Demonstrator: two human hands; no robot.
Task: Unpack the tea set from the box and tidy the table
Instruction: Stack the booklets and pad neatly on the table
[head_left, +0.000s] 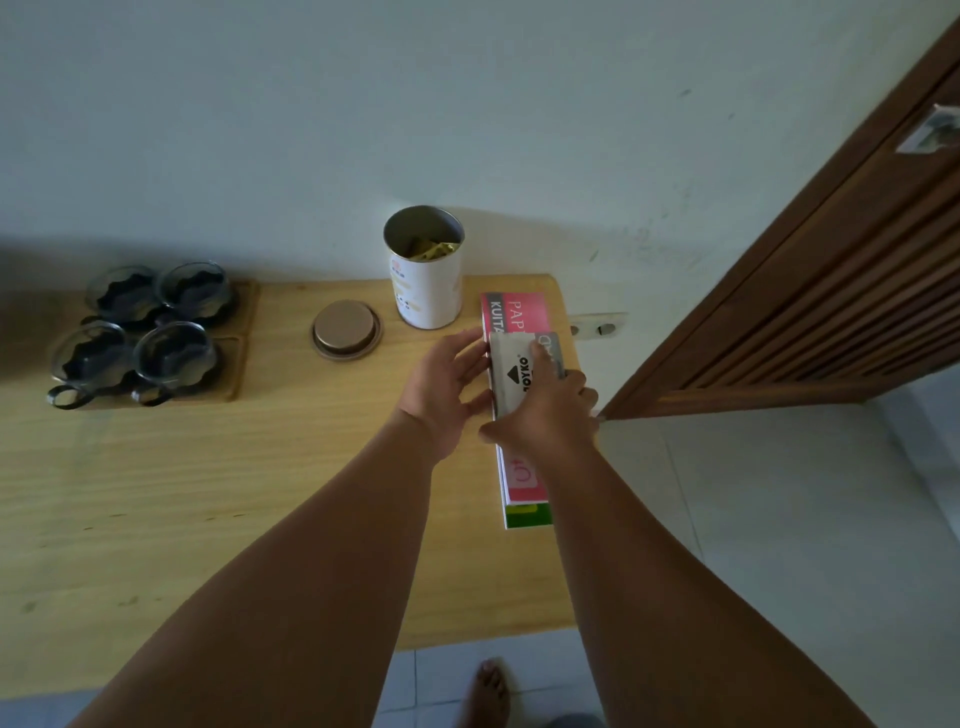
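Table (260, 493): pale yellow wood, fine straight grain, a few dark flecks. Tray (241, 358): same light wood tone. Four cups (174, 353): clear glass over black wavy-edged holders, black handles. Lid (345, 328): dull tan-gold, plain. Tin (428, 283): white outside with small yellow and red marks, grey metal inside, yellow-green sachets (434, 250) within. Long box (519, 312): pink-red top, white lettering, grey strip along one side, green near end. Small box (511, 374): grey, black triangle logo, black lettering. Wall (311, 130): off-white, faintly speckled. Door (831, 312): dark brown, slatted. Floor (779, 519): pale grey tiles
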